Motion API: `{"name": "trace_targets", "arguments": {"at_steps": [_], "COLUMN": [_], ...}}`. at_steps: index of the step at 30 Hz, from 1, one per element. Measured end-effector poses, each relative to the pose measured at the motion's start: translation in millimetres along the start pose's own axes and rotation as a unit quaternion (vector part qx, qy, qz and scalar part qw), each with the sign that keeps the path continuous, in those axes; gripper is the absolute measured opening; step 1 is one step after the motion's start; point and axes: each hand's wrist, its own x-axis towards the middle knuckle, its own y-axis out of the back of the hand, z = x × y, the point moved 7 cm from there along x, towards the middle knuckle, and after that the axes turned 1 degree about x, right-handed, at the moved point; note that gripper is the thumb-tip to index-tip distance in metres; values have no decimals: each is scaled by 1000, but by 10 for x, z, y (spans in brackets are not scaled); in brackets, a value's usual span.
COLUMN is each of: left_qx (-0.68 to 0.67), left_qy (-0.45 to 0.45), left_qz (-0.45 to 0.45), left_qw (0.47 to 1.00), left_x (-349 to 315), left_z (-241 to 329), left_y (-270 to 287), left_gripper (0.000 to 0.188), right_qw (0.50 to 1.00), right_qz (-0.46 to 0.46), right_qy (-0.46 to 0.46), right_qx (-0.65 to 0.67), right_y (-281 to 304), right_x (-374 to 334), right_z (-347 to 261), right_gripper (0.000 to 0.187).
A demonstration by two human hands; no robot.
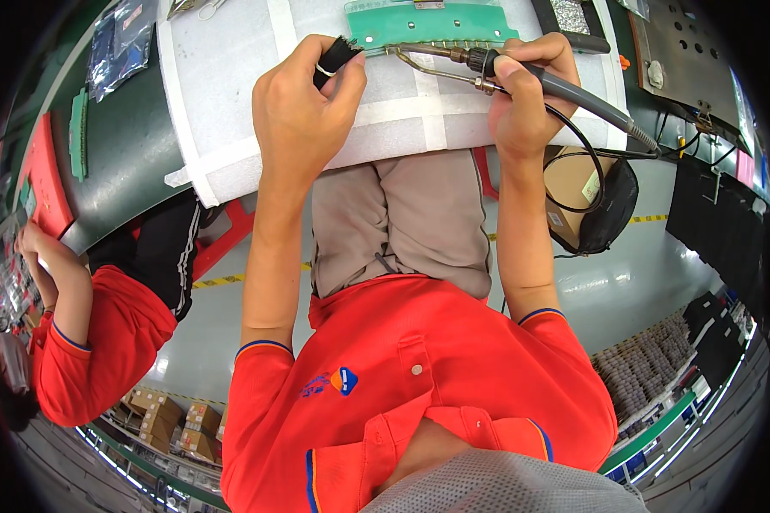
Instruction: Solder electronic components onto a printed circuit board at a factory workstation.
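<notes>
My left hand (pixel 304 111) is closed around a small black brush (pixel 337 56) with a white band, its bristles pointing up beside the left end of a green fixture (pixel 441 24). My right hand (pixel 530 98) grips a soldering iron (pixel 586 92) with a thin bent metal tube (pixel 441 73) fixed alongside its barrel. The iron's tip points left and lies close to the fixture's near edge, where a row of small metal pins runs. Whether the tip touches a pin I cannot tell.
The fixture lies on a white padded mat (pixel 218 103) with pale tape strips. At left are plastic bags (pixel 121 51), a green strip (pixel 79 135) and a red tray (pixel 50 184) near a co-worker (pixel 115 333). A perforated metal box (pixel 684 60) and a looping black cable (pixel 601 171) are at right.
</notes>
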Motion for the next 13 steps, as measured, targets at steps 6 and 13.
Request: {"name": "trace_targets", "arguments": {"at_steps": [6, 13], "left_qx": [-11, -168], "left_qy": [-9, 22], "left_qz": [10, 41], "left_qw": [1000, 985], "left_x": [-7, -5], "left_z": [1, -188], "left_y": [11, 155], "left_gripper": [15, 14], "right_qw": [1000, 997], "right_qz": [11, 63], "right_qy": [0, -12], "right_qx": [9, 45], "right_y": [29, 48], "right_x": [-11, -20], "right_z": [10, 10], "right_gripper": [9, 13]}}
